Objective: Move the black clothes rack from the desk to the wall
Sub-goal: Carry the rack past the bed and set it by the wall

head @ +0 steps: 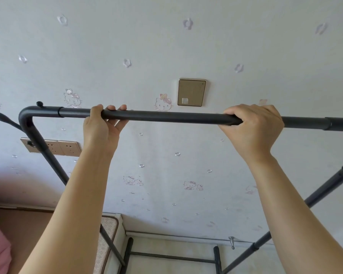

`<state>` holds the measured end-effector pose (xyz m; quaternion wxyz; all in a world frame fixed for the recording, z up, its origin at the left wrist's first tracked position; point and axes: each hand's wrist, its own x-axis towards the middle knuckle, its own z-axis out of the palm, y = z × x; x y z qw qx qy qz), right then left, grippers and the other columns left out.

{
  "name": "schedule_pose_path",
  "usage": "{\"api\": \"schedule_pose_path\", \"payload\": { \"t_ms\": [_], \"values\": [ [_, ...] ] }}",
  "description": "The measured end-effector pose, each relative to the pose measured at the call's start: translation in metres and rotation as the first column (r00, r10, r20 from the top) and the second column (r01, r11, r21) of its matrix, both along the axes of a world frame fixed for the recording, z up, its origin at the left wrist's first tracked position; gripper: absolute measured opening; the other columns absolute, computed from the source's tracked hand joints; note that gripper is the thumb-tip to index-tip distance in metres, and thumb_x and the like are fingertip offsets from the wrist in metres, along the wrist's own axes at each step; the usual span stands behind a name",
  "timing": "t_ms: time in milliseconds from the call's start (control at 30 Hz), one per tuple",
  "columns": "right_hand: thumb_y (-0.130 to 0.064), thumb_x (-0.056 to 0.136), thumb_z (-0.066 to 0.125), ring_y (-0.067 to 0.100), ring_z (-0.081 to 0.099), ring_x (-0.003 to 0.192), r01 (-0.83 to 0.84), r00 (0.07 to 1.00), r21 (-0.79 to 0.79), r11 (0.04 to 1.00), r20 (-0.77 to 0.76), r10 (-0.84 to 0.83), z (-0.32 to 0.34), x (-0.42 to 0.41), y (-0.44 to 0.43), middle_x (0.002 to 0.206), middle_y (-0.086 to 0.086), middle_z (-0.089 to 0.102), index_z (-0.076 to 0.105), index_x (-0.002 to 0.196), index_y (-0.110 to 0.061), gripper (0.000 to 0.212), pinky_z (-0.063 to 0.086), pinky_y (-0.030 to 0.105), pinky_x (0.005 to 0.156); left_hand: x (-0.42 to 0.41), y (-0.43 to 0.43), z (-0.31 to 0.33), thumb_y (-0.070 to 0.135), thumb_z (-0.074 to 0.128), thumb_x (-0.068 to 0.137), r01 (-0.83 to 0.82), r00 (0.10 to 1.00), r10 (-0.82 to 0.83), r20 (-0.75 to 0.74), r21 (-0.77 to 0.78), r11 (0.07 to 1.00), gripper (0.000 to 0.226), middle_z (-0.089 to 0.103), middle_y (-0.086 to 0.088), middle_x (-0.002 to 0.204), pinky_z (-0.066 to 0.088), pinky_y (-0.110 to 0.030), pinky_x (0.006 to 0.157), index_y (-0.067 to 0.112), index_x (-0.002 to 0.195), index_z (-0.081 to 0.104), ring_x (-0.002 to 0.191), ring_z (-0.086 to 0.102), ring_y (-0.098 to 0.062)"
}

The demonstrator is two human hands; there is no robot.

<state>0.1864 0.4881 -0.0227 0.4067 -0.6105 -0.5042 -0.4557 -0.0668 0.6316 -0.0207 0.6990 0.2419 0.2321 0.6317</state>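
The black clothes rack stood close before the papered wall, its left upright crossing a gold socket plate. The left hand was wrapped around the top bar near its left bend. The right hand clasped the same bar toward its right joint, below a gold wall switch.

Two bare, sleeveless forearms
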Motion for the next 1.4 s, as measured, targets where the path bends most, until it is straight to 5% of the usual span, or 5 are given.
{"api": "schedule_pose_path", "payload": {
  "t_ms": [633, 967, 1267, 1400],
  "values": [
    [-0.002, 0.063, 0.067, 0.021, 0.039, 0.043, -0.022, 0.999, 0.009, 1.0, 0.037, 0.021, 0.001, 0.004, 0.008, 0.043, -0.004, 0.047, 0.059, 0.054, -0.019, 0.022, 0.02, 0.024, 0.061, 0.001, 0.002, -0.004, 0.013, 0.042, 0.101, -0.018, 1.0, 0.018, 0.022, 0.003, 1.0, 0.008, 0.058, -0.003, 0.057, 0.06, -0.04, 0.066, 0.009, 0.094, 0.042, 0.063, 0.069, -0.026],
    [-0.003, 0.067, 0.067, 0.023, 0.048, 0.048, -0.055, 0.998, -0.055, 0.997, 0.029, 0.057, -0.002, 0.007, 0.001, 0.051, -0.004, 0.057, 0.064, 0.063, -0.018, 0.016, 0.034, 0.034, 0.057, -0.005, -0.006, -0.006, 0.017, 0.046, 0.102, 0.001, 1.0, 0.0, 0.013, -0.019, 1.0, 0.011, 0.064, -0.005, 0.061, 0.061, -0.041, 0.067, 0.008, 0.094, 0.047, 0.07, 0.073, -0.027],
    [-0.012, 0.079, 0.074, 0.022, 0.056, 0.065, -0.074, 0.996, -0.18, 0.981, -0.07, 0.063, -0.003, 0.014, -0.021, 0.07, -0.007, 0.066, 0.068, 0.08, -0.018, 0.008, 0.035, 0.033, 0.073, -0.015, -0.016, -0.009, 0.03, 0.053, 0.1, 0.03, 0.988, -0.036, -0.153, -0.044, 0.999, 0.026, 0.068, -0.006, 0.086, 0.063, -0.033, 0.072, 0.007, 0.091, 0.055, 0.073, 0.077, -0.02],
    [-0.02, 0.078, 0.082, 0.02, 0.06, 0.09, -0.16, 0.984, -0.251, 0.955, -0.117, 0.134, 0.004, 0.024, -0.041, 0.088, -0.007, 0.069, 0.071, 0.092, -0.019, 0.018, 0.038, 0.042, 0.092, -0.022, -0.017, -0.008, 0.039, 0.049, 0.1, 0.059, 0.959, -0.057, -0.278, -0.004, 0.998, 0.034, 0.072, -0.006, 0.083, 0.062, -0.029, 0.068, 0.007, 0.093, 0.058, 0.076, 0.076, -0.021]
  ]
}}
